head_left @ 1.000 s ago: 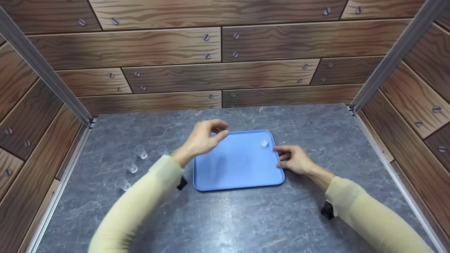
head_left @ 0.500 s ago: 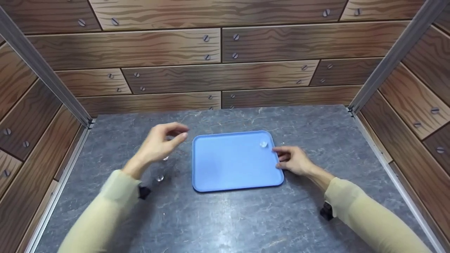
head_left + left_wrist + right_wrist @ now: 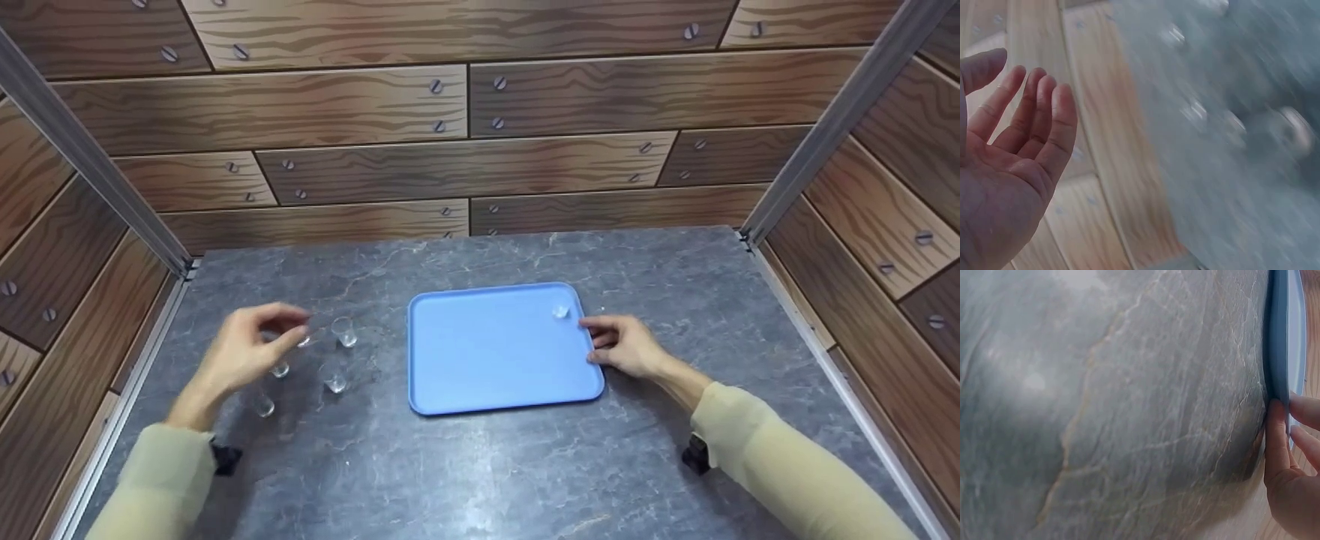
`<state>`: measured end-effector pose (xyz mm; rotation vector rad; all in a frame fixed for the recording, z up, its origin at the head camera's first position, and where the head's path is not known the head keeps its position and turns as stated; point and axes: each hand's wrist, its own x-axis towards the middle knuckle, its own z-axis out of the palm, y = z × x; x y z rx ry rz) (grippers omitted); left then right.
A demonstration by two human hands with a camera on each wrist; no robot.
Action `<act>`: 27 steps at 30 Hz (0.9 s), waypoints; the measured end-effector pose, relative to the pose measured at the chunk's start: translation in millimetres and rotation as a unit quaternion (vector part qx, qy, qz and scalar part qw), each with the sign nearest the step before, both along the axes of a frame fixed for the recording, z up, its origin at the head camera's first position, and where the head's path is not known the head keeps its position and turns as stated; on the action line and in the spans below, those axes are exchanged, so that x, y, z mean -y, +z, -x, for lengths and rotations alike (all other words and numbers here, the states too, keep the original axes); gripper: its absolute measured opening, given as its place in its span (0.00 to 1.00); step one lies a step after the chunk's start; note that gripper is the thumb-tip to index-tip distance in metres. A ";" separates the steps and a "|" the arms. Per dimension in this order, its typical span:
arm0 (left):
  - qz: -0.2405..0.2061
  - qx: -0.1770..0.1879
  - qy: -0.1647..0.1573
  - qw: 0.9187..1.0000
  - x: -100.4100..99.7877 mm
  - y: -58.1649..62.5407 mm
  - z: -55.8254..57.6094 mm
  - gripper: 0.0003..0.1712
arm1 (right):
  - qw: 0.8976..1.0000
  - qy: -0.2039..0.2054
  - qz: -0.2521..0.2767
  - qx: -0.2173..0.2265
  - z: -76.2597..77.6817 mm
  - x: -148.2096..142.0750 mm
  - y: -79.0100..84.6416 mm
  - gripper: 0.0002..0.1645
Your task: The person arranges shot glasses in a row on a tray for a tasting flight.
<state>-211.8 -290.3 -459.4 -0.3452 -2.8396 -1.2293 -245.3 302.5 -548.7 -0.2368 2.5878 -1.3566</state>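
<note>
My left hand [image 3: 244, 345] hovers over a group of small clear cups at the left of the table, its fingers loosely bent. In the left wrist view the left palm [image 3: 1010, 169] holds nothing. Around it stand a clear cup [image 3: 345, 334], a second cup [image 3: 336, 381] and several others, some partly hidden by the hand. A blue tray [image 3: 495, 360] lies mid-table, with one clear cup [image 3: 561, 310] near its far right corner. My right hand [image 3: 626, 345] pinches the tray's right edge; the right wrist view has the rim [image 3: 1280, 343] between its fingers.
Grey marbled table [image 3: 480, 465] under everything. Wood-patterned walls [image 3: 480, 165] rise at the back and both sides, with metal posts [image 3: 82, 142] at the corners. The cups are blurred in the left wrist view.
My left hand has moved left, from above the tray to over the cups, uncovering two cups nearer the tray. The right hand stays at the tray's edge.
</note>
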 end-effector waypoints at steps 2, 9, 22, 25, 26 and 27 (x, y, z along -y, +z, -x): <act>0.018 0.000 0.021 1.000 17.8 -8.5 -5.9 0.17 | 1.000 0.000 -0.002 -0.001 -0.3 0.4 -1.1 0.38; 0.037 0.058 0.061 0.996 64.6 -32.2 -27.6 0.23 | 1.000 -0.004 -0.001 0.009 -1.1 0.3 -3.2 0.37; -0.020 0.122 0.070 0.990 74.7 -63.2 -49.0 0.34 | 1.000 0.002 0.004 0.008 -1.7 -0.5 -1.5 0.37; -0.028 0.123 0.072 0.989 76.1 -64.5 -50.8 0.34 | 1.000 0.007 0.012 0.004 -2.5 0.8 -1.1 0.37; -0.030 0.123 0.072 0.989 76.3 -64.7 -51.2 0.33 | 1.000 0.007 0.016 0.003 -2.7 1.0 -0.9 0.38; -0.031 0.124 0.072 0.989 76.5 -64.9 -51.6 0.33 | 1.000 0.007 0.018 0.002 -2.9 1.1 -0.6 0.38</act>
